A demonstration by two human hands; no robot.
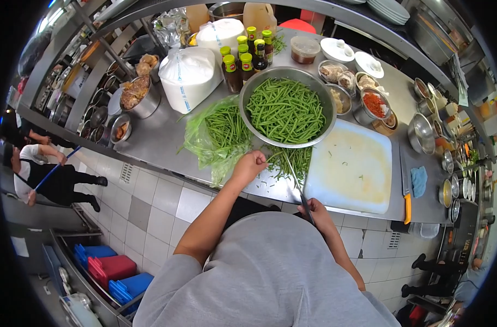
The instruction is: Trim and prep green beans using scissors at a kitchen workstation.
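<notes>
My left hand (250, 164) is at the table's front edge, its fingertips pinched on what looks like a green bean (275, 155). In my right hand (317, 216) is a slim metal blade with a black handle (307, 209), its tip pointing up at the steel bowl (244, 118). That bowl is heaped with green beans (287, 110). Cut bean pieces (295, 163) lie in a pile under the blade. Left of the bowl, a green plastic bag (199, 143) lies open around more long beans (230, 126).
On the right lie a white cutting board (350, 163), an orange-handled knife (407, 206) and a blue cloth (418, 181). Behind stand several sauce bottles (232, 73), bagged white tubs (189, 77) and a container of red shreds (374, 104). A person (44, 171) holds a blue pole at left.
</notes>
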